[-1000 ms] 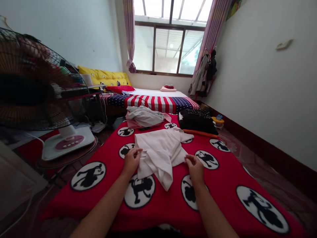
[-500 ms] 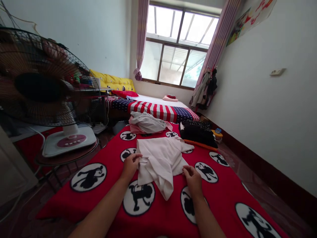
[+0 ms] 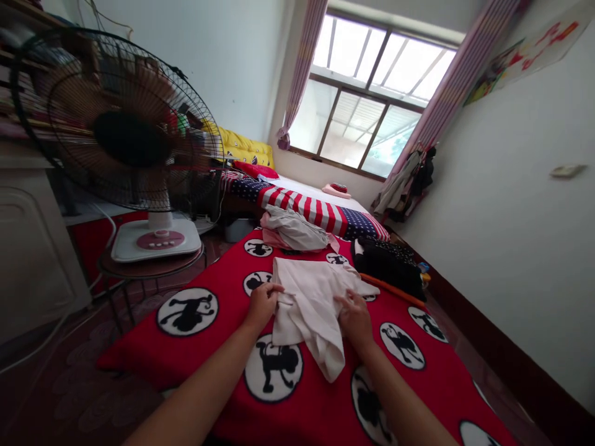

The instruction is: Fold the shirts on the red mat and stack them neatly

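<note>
A white cotton garment (image 3: pixel 307 310) lies on the red monkey-print fleece blanket (image 3: pixel 209 359), with a grey cloth bundle (image 3: pixel 294 228) beyond it, a black clothing pile (image 3: pixel 388 266) far right, and a black wire-caged pedestal fan (image 3: pixel 125 136) left.

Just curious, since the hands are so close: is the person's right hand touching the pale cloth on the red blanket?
Touching. The head view shows the right hand with its fingers resting on top of the pale cloth.

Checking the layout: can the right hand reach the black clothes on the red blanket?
Probably yes: the right hand, on the crumpled pale cloth, is close to the black clothes; only a low orange strip lies between.
</note>
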Demonstrator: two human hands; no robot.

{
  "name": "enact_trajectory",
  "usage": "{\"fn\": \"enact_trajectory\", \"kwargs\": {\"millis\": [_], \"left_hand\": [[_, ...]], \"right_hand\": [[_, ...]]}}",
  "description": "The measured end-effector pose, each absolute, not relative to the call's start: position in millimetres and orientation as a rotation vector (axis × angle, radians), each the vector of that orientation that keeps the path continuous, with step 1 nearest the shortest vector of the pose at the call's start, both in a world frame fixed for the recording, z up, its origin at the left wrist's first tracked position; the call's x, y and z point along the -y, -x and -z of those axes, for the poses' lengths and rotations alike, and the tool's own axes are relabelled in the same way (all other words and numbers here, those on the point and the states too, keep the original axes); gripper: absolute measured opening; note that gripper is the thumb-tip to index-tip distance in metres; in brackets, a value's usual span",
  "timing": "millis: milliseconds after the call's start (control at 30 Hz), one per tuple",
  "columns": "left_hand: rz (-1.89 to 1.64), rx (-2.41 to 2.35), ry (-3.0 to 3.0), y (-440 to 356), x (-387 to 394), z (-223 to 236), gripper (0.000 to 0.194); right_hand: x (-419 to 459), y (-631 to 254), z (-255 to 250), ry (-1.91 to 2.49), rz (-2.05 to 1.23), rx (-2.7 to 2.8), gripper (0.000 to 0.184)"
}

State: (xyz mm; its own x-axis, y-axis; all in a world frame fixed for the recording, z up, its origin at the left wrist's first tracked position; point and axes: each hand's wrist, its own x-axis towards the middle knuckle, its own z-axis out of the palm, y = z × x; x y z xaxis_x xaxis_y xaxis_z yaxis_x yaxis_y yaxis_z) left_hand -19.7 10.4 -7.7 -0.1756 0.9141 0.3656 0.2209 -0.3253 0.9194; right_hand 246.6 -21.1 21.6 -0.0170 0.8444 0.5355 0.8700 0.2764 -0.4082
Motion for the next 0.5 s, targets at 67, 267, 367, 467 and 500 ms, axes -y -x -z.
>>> {"fn": "enact_trajectory", "kwargs": {"millis": [67,267,367,467,500], "left_hand": [[-1.567,-1.320,-1.497,19.2,-11.1,7.7,0.024],[-1.603,-1.321,-1.443,18.9,-15.2,11.3,0.024],[-1.627,-1.318,-1.417,18.5,-18.2,14.9,0.026],[-1.633,-1.304,-1.425,17.9,-19.1,15.6,0.027],[-1.629,-1.299,-1.437,17.6,-18.5,14.7,0.027]], "right_hand": [[5.8,-243.1,-35.9,1.554,0.070,1.926,0.024],[-28.2,-222.4,-104.6,1.538,0.027,1.873,0.026],[-39.1,-218.5,-143.7,1.519,0.091,1.760,0.034],[-44.4,-226.9,-173.8,1.485,0.135,1.663,0.035],[-45.2,-233.4,-179.5,1.473,0.116,1.623,0.035]]}}
